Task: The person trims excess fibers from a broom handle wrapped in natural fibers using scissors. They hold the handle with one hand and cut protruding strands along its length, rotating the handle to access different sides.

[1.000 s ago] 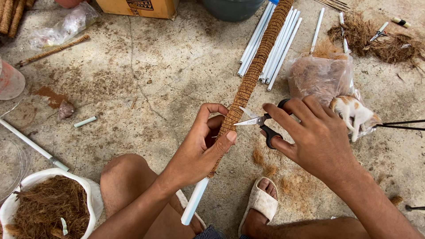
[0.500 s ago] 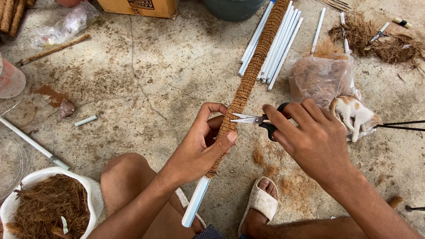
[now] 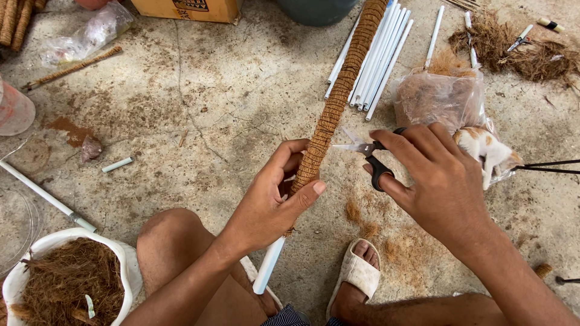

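Where the head view cut the scene off at its far edge, the top of the coir-wrapped pole (image 3: 338, 102) ran out of sight, so its full length could not be told. Its near end was bare white pipe, poking out below the left hand (image 3: 272, 202), which was clenched around the pole's lower wrapped part, thumb lying across the front. From there the pole slanted up and away to the right, bound in tight brown fibre rings.

Most of the scissors (image 3: 368, 154) lay hidden under the right hand (image 3: 438, 181); only the black handle loops and the thin blades showed, slightly parted, tips just beside the pole's right side. That hand was grasping the handles, fingers through the loops.

Far right, a plastic bag of fibre (image 3: 438, 96) was partly covered by the right hand. A bundle of white pipes (image 3: 380, 57) lay on the concrete floor (image 3: 199, 115) beyond the pole. Near left, a white sack of fibre (image 3: 66, 284) was cropped by the frame. A sandalled foot (image 3: 356, 274) rested near the bottom edge.
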